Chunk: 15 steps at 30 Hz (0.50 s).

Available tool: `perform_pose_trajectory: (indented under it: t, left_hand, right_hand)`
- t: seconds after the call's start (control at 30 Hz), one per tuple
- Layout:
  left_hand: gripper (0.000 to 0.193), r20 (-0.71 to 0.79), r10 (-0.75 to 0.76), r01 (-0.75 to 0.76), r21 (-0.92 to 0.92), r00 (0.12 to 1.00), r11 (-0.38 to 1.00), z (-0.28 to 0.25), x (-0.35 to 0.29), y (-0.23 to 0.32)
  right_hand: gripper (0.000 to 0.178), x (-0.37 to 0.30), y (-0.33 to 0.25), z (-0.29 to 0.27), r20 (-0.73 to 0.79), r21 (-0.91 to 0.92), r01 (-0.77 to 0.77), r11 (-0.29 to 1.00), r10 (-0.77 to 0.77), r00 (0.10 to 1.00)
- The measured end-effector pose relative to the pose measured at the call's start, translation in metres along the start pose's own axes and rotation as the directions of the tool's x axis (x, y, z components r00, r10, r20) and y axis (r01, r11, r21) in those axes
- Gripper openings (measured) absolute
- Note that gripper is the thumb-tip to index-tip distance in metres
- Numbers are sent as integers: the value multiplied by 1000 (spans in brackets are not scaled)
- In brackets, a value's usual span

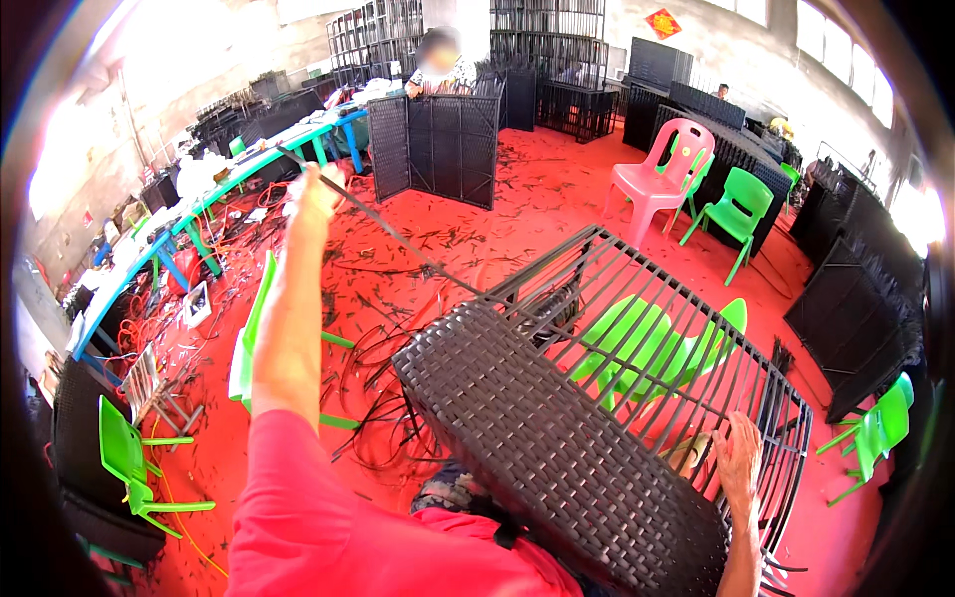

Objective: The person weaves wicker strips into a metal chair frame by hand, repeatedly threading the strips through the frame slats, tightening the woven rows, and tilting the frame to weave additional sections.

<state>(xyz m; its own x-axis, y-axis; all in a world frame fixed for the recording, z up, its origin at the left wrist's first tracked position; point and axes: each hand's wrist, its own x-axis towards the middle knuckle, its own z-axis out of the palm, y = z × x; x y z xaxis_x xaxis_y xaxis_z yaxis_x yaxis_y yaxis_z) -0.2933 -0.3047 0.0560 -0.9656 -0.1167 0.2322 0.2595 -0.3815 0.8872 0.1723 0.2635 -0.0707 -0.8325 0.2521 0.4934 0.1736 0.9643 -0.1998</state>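
Black frame [572, 438], partly basket-woven, glossy, thin flat strip [406, 240]

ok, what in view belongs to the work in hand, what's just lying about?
In use:
long flat black strip, in left hand
black frame, part woven, part bars; right hand at it

Seemingly idle:
pink plastic chair
green plastic chair beside it
black rectangular panel, far right

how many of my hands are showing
2: left hand at upper left, gripping a black strip; right hand at lower right, over the black frame. Neither is hidden.
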Motion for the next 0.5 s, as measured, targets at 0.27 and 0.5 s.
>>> perform_pose_trajectory:
  t: [0.27, 0.5]
  left_hand:
    - [55, 75, -329, 214, 622, 941, 753, 43, -105, -178]
    - [23, -187, 180, -141, 206, 966, 968, 43, -82, -139]
  right_hand:
    - [34, -5, -1, 9, -5, -38, -7, 999, 7, 1000]
    - [31, -8, 0, 16, -26, -51, -29, 998, 28, 999]
